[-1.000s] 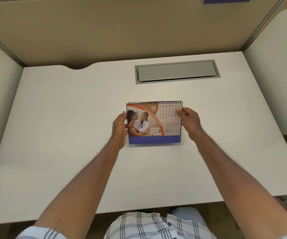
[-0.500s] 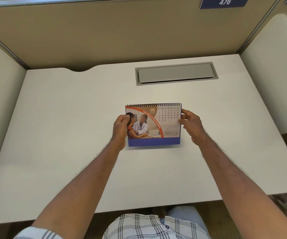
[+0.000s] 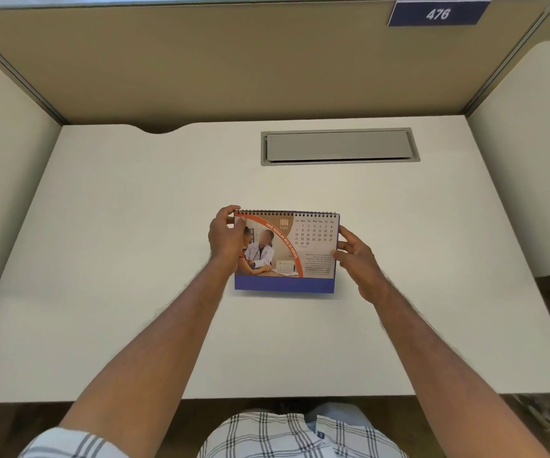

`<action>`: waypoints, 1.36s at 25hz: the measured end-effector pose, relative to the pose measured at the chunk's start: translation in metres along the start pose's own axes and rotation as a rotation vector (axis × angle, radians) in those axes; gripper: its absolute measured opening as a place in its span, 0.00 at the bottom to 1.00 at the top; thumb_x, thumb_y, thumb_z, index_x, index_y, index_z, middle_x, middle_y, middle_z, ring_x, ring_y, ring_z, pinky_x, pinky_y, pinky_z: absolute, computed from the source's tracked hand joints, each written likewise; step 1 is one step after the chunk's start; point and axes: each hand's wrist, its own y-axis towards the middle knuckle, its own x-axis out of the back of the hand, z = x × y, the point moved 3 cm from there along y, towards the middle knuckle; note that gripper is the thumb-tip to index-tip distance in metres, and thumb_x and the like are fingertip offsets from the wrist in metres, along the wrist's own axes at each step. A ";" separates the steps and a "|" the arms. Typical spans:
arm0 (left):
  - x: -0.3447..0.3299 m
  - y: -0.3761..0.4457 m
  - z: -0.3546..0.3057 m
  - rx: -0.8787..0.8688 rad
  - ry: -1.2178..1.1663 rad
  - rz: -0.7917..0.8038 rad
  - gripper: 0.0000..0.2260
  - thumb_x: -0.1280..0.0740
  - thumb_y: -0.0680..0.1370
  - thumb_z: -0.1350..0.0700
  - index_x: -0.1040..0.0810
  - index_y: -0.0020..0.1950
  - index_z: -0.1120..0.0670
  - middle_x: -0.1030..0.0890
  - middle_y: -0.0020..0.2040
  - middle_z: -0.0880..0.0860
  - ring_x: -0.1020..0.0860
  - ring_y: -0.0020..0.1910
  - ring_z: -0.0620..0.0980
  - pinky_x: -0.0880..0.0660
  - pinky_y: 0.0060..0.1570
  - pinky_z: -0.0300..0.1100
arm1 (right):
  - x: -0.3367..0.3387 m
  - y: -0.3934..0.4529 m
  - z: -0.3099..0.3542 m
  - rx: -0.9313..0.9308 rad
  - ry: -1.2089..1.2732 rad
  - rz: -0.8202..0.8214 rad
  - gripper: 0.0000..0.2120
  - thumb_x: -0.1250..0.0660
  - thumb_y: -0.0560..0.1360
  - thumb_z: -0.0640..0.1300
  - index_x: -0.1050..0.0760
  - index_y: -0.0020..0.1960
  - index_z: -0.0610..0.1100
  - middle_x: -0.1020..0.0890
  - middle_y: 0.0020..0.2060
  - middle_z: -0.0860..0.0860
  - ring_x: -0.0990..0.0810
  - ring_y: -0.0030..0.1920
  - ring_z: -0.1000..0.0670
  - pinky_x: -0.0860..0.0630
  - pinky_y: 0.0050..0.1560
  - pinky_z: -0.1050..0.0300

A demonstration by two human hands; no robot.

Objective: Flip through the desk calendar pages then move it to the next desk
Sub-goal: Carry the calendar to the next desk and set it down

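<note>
While the left hand [image 3: 225, 241] pinches the calendar's [image 3: 285, 252] corner, the right hand [image 3: 358, 259] flanks it.

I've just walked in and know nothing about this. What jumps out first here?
A spiral-bound desk calendar standing mid-desk, open to June, with a left hand pinching its top left corner and a right hand at its right edge. Behind it, a grey hatch is set into the pale desk; a blue sign reads 476.

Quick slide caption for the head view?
Both hands, left hand and right hand, steady a June desk calendar on the desk.
</note>
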 end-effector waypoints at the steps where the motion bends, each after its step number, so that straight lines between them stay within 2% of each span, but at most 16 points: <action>1: 0.000 -0.001 0.001 0.001 0.006 -0.013 0.11 0.35 0.83 0.56 0.23 0.65 0.49 0.18 0.59 0.56 0.15 0.53 0.53 0.17 0.46 0.46 | 0.000 -0.002 -0.004 -0.015 0.001 0.036 0.31 0.38 0.81 0.34 0.35 0.78 0.58 0.15 0.57 0.50 0.19 0.60 0.50 0.24 0.47 0.62; 3: 0.000 -0.002 0.002 0.011 0.009 -0.035 0.11 0.34 0.82 0.57 0.22 0.64 0.49 0.18 0.58 0.56 0.15 0.51 0.53 0.17 0.47 0.47 | -0.001 -0.006 -0.012 -0.049 0.017 0.098 0.33 0.38 0.81 0.34 0.38 0.79 0.60 0.14 0.58 0.48 0.17 0.60 0.48 0.21 0.51 0.58; 5: -0.001 -0.003 0.003 0.020 0.012 -0.053 0.11 0.33 0.81 0.57 0.22 0.63 0.49 0.18 0.58 0.56 0.15 0.51 0.54 0.16 0.50 0.50 | -0.002 -0.010 -0.020 -0.083 0.039 0.121 0.33 0.38 0.81 0.33 0.39 0.78 0.60 0.14 0.59 0.47 0.16 0.59 0.48 0.18 0.50 0.58; 9: -0.001 -0.003 0.002 0.013 0.004 -0.077 0.11 0.33 0.80 0.57 0.21 0.62 0.49 0.18 0.57 0.56 0.16 0.51 0.54 0.16 0.51 0.52 | -0.008 -0.018 -0.045 -0.163 0.082 0.088 0.20 0.34 0.81 0.36 0.35 0.70 0.48 0.17 0.62 0.43 0.16 0.56 0.49 0.19 0.40 0.64; 13: 0.001 -0.005 0.001 0.024 -0.013 -0.104 0.11 0.33 0.80 0.57 0.20 0.61 0.49 0.21 0.63 0.56 0.17 0.56 0.54 0.17 0.55 0.52 | -0.014 -0.016 -0.045 -0.113 -0.012 0.088 0.14 0.34 0.82 0.38 0.31 0.65 0.44 0.18 0.62 0.45 0.18 0.61 0.46 0.20 0.42 0.63; 15: 0.006 -0.006 0.001 0.031 -0.055 -0.103 0.10 0.33 0.81 0.58 0.21 0.61 0.49 0.18 0.61 0.55 0.16 0.54 0.53 0.17 0.52 0.49 | -0.017 -0.012 -0.036 -0.055 -0.092 0.103 0.14 0.35 0.81 0.37 0.28 0.66 0.45 0.18 0.62 0.47 0.19 0.63 0.46 0.21 0.46 0.61; 18: 0.023 -0.002 -0.002 0.012 -0.095 -0.134 0.11 0.34 0.81 0.59 0.22 0.63 0.52 0.17 0.59 0.54 0.16 0.53 0.53 0.19 0.44 0.42 | -0.028 -0.005 -0.018 0.008 -0.129 0.105 0.14 0.36 0.81 0.36 0.27 0.66 0.46 0.18 0.61 0.48 0.20 0.63 0.47 0.21 0.46 0.62; 20: 0.035 0.002 -0.006 -0.003 -0.105 -0.164 0.11 0.33 0.81 0.58 0.22 0.64 0.52 0.17 0.58 0.54 0.16 0.53 0.53 0.19 0.45 0.43 | -0.037 0.002 -0.006 0.022 -0.128 0.108 0.14 0.36 0.82 0.36 0.26 0.65 0.46 0.18 0.61 0.49 0.19 0.63 0.47 0.21 0.46 0.62; 23: 0.065 0.021 -0.005 0.019 -0.132 -0.212 0.11 0.33 0.81 0.56 0.21 0.64 0.53 0.17 0.57 0.54 0.16 0.54 0.55 0.18 0.55 0.52 | -0.067 0.018 0.014 0.049 -0.155 0.131 0.14 0.38 0.81 0.34 0.26 0.65 0.45 0.17 0.61 0.48 0.19 0.62 0.47 0.20 0.50 0.60; 25: 0.090 0.041 -0.001 0.049 -0.150 -0.225 0.11 0.33 0.81 0.55 0.20 0.62 0.54 0.16 0.57 0.54 0.16 0.55 0.55 0.18 0.58 0.55 | -0.095 0.031 0.029 0.069 -0.176 0.144 0.15 0.40 0.81 0.33 0.27 0.65 0.45 0.17 0.61 0.47 0.18 0.62 0.47 0.20 0.53 0.59; 30: 0.160 0.098 0.003 0.058 -0.178 -0.266 0.09 0.31 0.80 0.55 0.18 0.59 0.55 0.15 0.55 0.55 0.15 0.54 0.55 0.17 0.55 0.53 | -0.180 0.062 0.064 0.082 -0.179 0.171 0.15 0.41 0.82 0.33 0.28 0.64 0.46 0.17 0.61 0.48 0.18 0.62 0.48 0.21 0.48 0.64; 34: 0.227 0.156 -0.003 -0.009 -0.205 -0.285 0.11 0.31 0.81 0.55 0.21 0.63 0.50 0.15 0.55 0.54 0.14 0.51 0.50 0.16 0.50 0.48 | -0.263 0.092 0.096 0.099 -0.152 0.207 0.14 0.40 0.83 0.35 0.29 0.67 0.47 0.18 0.62 0.50 0.19 0.63 0.50 0.21 0.48 0.66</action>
